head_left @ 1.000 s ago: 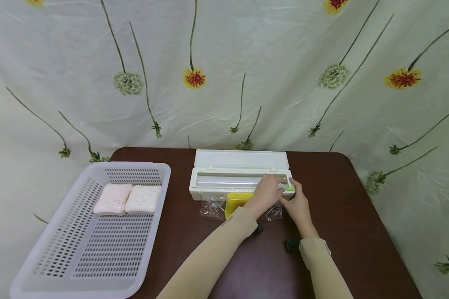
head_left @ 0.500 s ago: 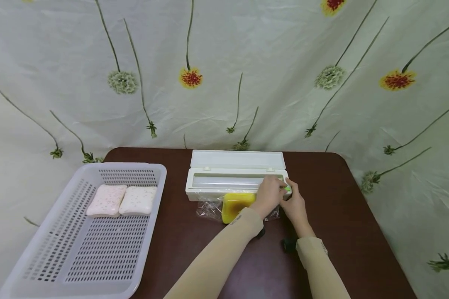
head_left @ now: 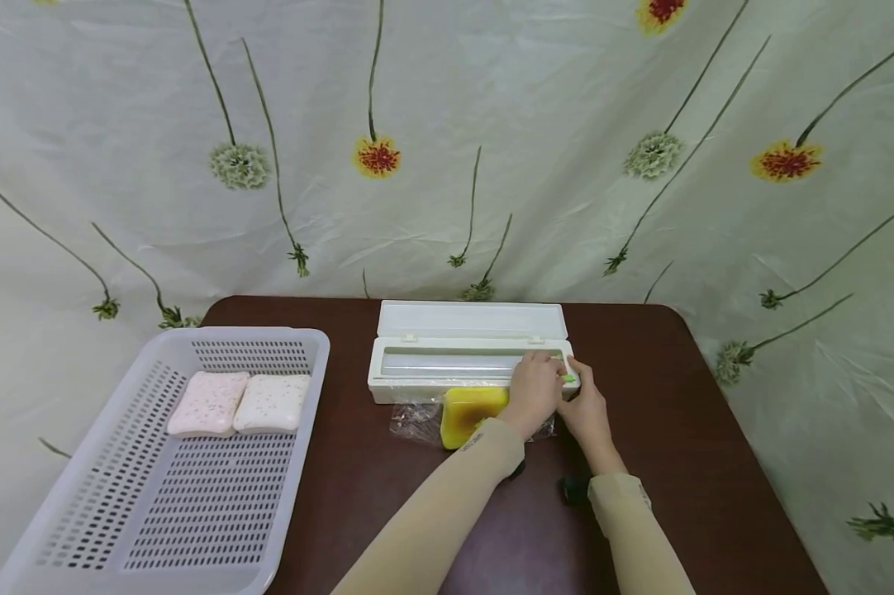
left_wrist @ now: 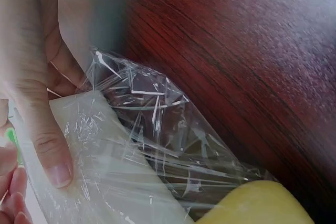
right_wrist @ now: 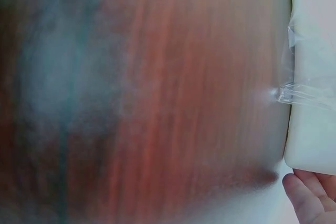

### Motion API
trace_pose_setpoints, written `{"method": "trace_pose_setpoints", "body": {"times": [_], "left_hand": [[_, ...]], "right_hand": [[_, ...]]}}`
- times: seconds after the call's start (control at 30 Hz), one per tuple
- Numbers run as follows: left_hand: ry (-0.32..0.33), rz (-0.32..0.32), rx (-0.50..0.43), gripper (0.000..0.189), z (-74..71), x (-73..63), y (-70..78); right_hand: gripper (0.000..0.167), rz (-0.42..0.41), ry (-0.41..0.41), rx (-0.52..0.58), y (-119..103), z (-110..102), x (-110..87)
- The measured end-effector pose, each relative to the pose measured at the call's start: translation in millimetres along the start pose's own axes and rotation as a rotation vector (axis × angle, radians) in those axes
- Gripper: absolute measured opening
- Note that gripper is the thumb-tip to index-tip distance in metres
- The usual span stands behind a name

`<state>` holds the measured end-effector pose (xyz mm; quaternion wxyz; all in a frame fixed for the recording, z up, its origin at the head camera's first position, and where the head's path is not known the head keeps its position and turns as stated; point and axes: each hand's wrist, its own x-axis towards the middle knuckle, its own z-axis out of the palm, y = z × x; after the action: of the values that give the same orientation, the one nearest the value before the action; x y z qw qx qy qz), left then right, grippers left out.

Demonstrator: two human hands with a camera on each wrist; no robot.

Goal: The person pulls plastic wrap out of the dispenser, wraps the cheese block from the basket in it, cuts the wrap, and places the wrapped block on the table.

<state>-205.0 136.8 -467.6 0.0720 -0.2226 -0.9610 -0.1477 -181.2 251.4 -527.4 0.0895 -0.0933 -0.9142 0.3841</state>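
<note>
A white cling film dispenser (head_left: 410, 388) sits lid-up on the table, a clear roll inside it. My left hand (head_left: 534, 388) is over its right end, fingertips pinching the green slide cutter (head_left: 568, 378). My right hand (head_left: 587, 413) grips the same end. In the left wrist view the right thumb (left_wrist: 52, 166) lies along the film-covered front face. Crinkled cling film (left_wrist: 163, 108) hangs down from the front onto the table. A yellow rounded block (head_left: 465, 413) with a browned middle rests against the dispenser's front, partly behind my left wrist.
A white perforated plastic basket (head_left: 316, 397) stands at the left of the dark wooden table (head_left: 640, 355). Two speckled, rounded square blocks (head_left: 209, 403) lie in it side by side. A flower-print cloth (head_left: 551, 165) hangs close behind the table's far edge.
The head view has shifted slightly. My left hand has moved a little at the green cutter, and more of the yellow block shows beside the wrist. The right hand keeps its grip.
</note>
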Motion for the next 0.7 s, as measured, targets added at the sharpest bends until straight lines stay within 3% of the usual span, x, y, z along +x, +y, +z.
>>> {"method": "trace_pose_setpoints", "body": {"times": [0.23, 0.47, 0.7], "left_hand": [[-0.06, 0.002, 0.096, 0.016, 0.6, 1.2, 2.8], [-0.097, 0.112, 0.347, 0.045, -4.1, 3.0, -0.4], [-0.104, 0.117, 0.36, 0.049, -14.9, -1.0, -13.2]], "right_hand": [[0.071, -0.011, -0.002, -0.01, 0, 0, 0.5], [0.072, -0.022, 0.002, 0.007, -3, 1, 1.7], [0.078, -0.003, 0.003, 0.002, -2, -1, 0.1]]}}
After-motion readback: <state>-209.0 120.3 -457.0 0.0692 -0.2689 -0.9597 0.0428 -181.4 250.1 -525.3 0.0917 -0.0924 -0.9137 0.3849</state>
